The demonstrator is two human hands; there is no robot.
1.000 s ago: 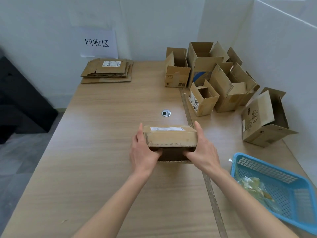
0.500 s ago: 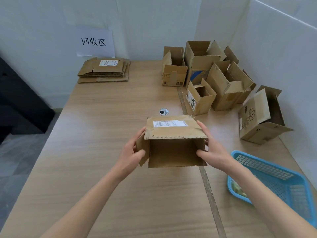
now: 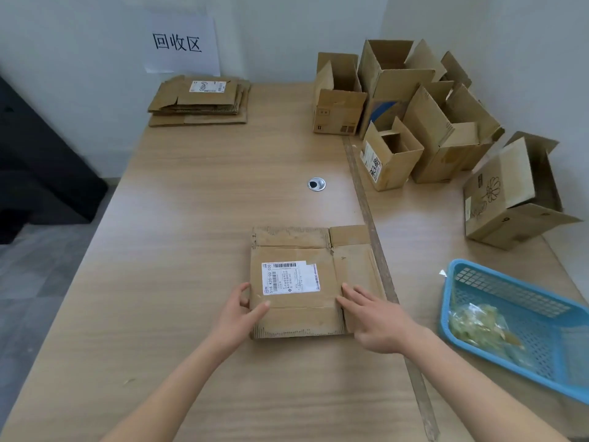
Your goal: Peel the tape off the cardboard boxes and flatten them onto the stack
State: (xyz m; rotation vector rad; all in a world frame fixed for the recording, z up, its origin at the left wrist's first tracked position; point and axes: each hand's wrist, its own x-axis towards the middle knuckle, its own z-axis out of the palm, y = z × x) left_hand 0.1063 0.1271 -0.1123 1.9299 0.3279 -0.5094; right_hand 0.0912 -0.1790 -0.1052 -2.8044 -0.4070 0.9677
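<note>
A flattened cardboard box (image 3: 314, 250) with a white shipping label lies flat on the wooden table (image 3: 197, 218) in front of me. My left hand (image 3: 240, 309) grips its near left edge, thumb on top and fingers at the side. My right hand (image 3: 374, 314) presses flat on its near right part, fingers straight. A stack of flattened boxes (image 3: 199, 102) sits at the table's far left, below a paper sign on the wall. Several open, upright boxes (image 3: 398, 122) stand at the far right.
A blue plastic basket (image 3: 516, 317) holding crumpled clear tape sits at the near right. One open box with a flower print (image 3: 506, 193) lies tipped by the right wall. A metal cable grommet (image 3: 316, 184) is set in the table's middle.
The box was held open between both hands above the table. It now lies collapsed flat, label up, with both hands at its near edge.
</note>
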